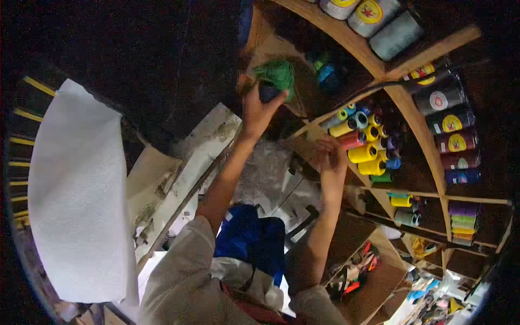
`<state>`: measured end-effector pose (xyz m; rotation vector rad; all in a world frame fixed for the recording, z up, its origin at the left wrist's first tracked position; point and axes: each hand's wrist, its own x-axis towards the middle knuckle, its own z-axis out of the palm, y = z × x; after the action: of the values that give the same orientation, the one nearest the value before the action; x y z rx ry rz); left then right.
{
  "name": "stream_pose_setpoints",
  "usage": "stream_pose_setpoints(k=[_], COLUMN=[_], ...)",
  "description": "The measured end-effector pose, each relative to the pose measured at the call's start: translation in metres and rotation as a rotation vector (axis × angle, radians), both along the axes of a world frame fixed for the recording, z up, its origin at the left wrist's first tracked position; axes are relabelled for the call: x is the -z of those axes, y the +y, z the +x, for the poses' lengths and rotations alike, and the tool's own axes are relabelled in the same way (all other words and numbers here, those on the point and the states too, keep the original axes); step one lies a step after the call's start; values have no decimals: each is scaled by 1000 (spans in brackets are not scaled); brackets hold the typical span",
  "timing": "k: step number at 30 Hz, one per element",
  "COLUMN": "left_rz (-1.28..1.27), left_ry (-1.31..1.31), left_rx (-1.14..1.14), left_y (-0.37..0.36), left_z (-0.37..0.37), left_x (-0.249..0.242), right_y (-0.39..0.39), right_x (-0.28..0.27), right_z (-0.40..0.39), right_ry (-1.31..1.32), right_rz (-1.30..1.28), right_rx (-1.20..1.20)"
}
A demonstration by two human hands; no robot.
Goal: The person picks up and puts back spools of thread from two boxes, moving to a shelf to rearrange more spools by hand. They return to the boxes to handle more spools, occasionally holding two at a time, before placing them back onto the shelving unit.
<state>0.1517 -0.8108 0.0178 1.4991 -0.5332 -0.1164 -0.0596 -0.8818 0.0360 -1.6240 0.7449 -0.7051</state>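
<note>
My left hand [259,112] is raised and shut on a dark spool [268,92] with a bunch of green thread [279,75] on top of it, in front of a wooden shelf unit [417,130]. Lower down, my right hand [331,161] is curled against the edge of a shelf board, right beside a cluster of small yellow, red and blue thread spools [364,142]. Whether that hand holds anything is hidden.
Large grey thread cones [379,19] lie on the top shelf and dark cones with yellow labels [449,124] on the right. A white sheet [76,195] hangs at the left. Blue cloth [250,238], crumpled clear plastic [265,169] and red-handled tools [355,273] lie below.
</note>
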Motion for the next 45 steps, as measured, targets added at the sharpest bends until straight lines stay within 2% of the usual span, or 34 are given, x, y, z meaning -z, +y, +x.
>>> stream_pose_setpoints(k=[2,4,6,9,12,13,14,17,20,22,24,26,28,31,35,36,38,40,42,44,45], left_rz=[-18,-109,-140,-256,-228,-37,-22,72,339,591,585,452,313,196,222,193,205,291,346,290,206], left_ry=[-129,-31,-19,-28,-66,-280,-302,-355,-343,-303,-246,-234,-231,-278,-263,-157,-101,-205,-174,-91,-22], left_rx=[-116,-83,-110,-225,-258,-376,-387,-395,-334,-274,-177,-108,-48,-64,-93,56,165,88,84,117,151], left_y=[-24,-70,-112,-153,-201,-224,-228,-233,-234,-242,-243,-237,-233,-234,-234,-212,-202,-210,-213,-217,-231], left_z=[28,68,105,119,161,189,191,195,200,211,218,220,224,232,231,216,208,207,206,206,217], left_x=[2,37,59,52,89,119,123,119,117,112,109,110,111,121,124,97,84,91,95,98,116], right_y=[9,17,42,79,145,168,184,203,203,201,198,197,195,196,201,202,206,212,215,213,215], right_x=[18,81,107,204,264,256,243,236,244,249,251,245,251,257,275,269,247,256,259,256,262], right_z=[-7,-29,-43,-75,-113,-122,-133,-166,-155,-162,-163,-160,-161,-159,-165,-162,-150,-157,-161,-156,-160], right_ry=[33,62,-81,-16,210,415,612,607,577,572,584,617,581,530,558,559,566,566,562,549,528], right_rz=[68,-88,171,467,609,423,229,-285,94,50,69,154,59,68,45,85,169,172,168,158,167], right_rx=[-41,-72,-108,23,119,27,-66,-217,-112,-70,-52,-54,-83,-80,-64,-40,6,-8,-8,5,14])
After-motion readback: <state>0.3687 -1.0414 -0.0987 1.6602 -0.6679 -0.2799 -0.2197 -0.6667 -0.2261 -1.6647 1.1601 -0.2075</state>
